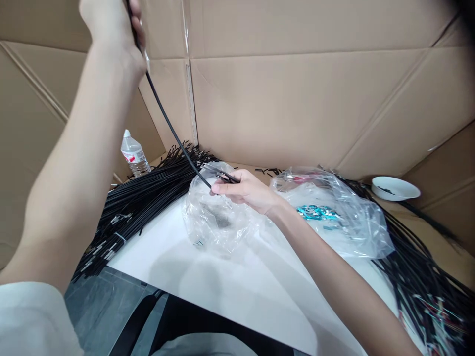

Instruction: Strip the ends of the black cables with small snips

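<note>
Left hand (111, 27) raised, gripping black cable (168, 123) top; right hand (247, 190) pinches its lower end w/ fingertips above clear bag (215, 222).

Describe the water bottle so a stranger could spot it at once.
Start at the cardboard wall behind the white table and follow it into the left corner. There, just beyond the left pile of black cables, stands the water bottle: the only upright thing, clear plastic, white cap, red-and-white label.

L hand (111, 29) raised, fisted grip; R hand (247, 190) low, pinching.
</note>
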### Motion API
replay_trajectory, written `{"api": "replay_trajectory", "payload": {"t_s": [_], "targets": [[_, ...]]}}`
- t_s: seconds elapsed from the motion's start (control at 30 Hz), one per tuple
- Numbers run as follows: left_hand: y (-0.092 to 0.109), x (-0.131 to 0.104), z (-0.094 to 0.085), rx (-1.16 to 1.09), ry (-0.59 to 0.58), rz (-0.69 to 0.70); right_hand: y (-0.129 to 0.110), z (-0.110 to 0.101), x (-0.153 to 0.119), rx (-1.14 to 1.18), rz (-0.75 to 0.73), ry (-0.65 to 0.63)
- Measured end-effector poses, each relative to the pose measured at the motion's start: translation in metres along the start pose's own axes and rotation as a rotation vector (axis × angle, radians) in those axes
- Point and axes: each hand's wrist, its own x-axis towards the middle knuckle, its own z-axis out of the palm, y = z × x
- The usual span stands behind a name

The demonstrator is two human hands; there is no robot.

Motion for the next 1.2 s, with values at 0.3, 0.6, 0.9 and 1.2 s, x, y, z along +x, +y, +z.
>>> {"api": "replay_trajectory", "payload": {"t_s": [0.3,0.6,0.9,1.2], "targets": [[-0.14,-0.047,-0.023,-0.009,0.121,-0.324,0.036,0.001,-0.009,-0.07,0.108,0.133],[-0.143,-0.134,-0.085,-0.055,0.261,-0.661,0.038,-0.006,-0.008,-0.165,0.06,0.107],[-0.102,-0.273,-0.067,0.165,-0.284,-0.381,0.039,0.009,-0.004,0.002,0.114,0.054],[-0.116,-0.267,-0.029,0.225,-0.361,-0.374,0.045,0.021,0.001,0.128,-0.009,0.248]]}}
